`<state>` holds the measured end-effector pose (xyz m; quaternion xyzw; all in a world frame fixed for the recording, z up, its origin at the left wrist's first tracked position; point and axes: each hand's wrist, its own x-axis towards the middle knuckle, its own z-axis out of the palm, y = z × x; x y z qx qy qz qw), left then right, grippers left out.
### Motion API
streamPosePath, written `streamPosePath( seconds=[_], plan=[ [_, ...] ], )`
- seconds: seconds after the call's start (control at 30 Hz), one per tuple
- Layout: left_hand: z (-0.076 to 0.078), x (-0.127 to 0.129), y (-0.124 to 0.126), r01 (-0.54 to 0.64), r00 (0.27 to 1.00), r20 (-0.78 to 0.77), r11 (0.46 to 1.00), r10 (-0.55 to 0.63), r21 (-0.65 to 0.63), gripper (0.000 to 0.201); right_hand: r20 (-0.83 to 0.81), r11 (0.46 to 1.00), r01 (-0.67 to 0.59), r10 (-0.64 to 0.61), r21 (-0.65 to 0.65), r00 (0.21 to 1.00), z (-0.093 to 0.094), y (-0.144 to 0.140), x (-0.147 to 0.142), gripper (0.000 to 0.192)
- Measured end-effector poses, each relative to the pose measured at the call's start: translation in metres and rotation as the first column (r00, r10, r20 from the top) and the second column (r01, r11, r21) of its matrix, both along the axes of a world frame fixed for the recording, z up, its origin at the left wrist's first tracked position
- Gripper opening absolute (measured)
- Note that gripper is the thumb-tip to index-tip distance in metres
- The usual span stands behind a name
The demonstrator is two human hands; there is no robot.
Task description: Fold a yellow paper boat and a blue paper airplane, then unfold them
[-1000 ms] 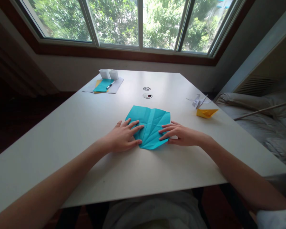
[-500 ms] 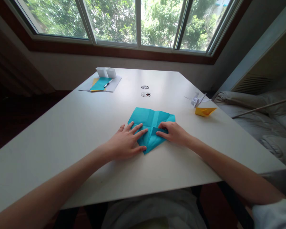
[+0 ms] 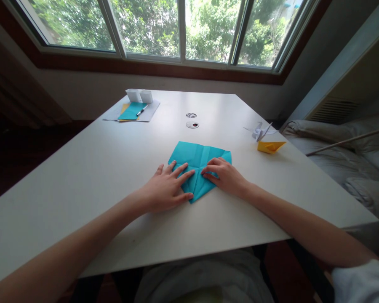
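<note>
A teal sheet of paper (image 3: 198,155), creased and partly folded, lies flat in the middle of the white table (image 3: 97,168). My left hand (image 3: 166,189) rests flat on the sheet's left part with its fingers spread. My right hand (image 3: 224,174) presses on the right part, where a flap is folded inward; its fingertips sit close to the centre crease. The near tip of the sheet points toward me between both hands.
A white paper crane (image 3: 260,131) and a yellow paper boat (image 3: 270,146) stand at the right. At the far left lie teal and yellow sheets (image 3: 131,111), a pen (image 3: 142,110) and two white cups (image 3: 139,95). Two round holes (image 3: 192,120) mark the tabletop. A bed (image 3: 350,151) lies right.
My right hand has folded the sheet's right side inward and slid left toward the centre crease. My left hand has stayed pressing on the left part.
</note>
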<state>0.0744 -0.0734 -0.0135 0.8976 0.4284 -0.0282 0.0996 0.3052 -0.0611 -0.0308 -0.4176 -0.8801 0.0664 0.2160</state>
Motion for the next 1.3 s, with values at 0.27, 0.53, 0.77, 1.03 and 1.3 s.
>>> streamPosePath(
  seconds=[0.27, 0.53, 0.77, 1.03, 1.3],
  plan=[
    [-0.001, 0.001, -0.001, -0.011, 1.0, 0.003, 1.0, 0.011, 0.017, 0.072, 0.038, 0.999, -0.034, 0.033, 0.038, 0.999, 0.003, -0.004, -0.001, 0.022],
    [-0.001, 0.003, -0.003, -0.014, 1.0, 0.007, 1.0, 0.014, 0.016, 0.079, 0.063, 0.999, -0.027, 0.025, 0.022, 0.998, 0.004, -0.004, -0.002, 0.025],
    [-0.002, 0.002, -0.003, -0.031, 0.999, 0.014, 0.999, 0.031, 0.018, 0.079, 0.13, 0.999, 0.021, -0.025, 0.029, 0.991, 0.01, -0.016, -0.008, 0.052],
    [-0.003, 0.003, -0.003, -0.036, 0.999, 0.018, 0.999, 0.035, 0.015, 0.08, 0.174, 1.0, 0.021, -0.022, 0.006, 0.984, 0.012, -0.015, -0.009, 0.06],
    [-0.001, 0.003, -0.003, -0.041, 0.999, 0.007, 0.999, 0.041, 0.004, 0.08, 0.199, 0.999, -0.004, 0.012, -0.045, 0.98, 0.015, -0.001, 0.013, 0.061]
  ],
)
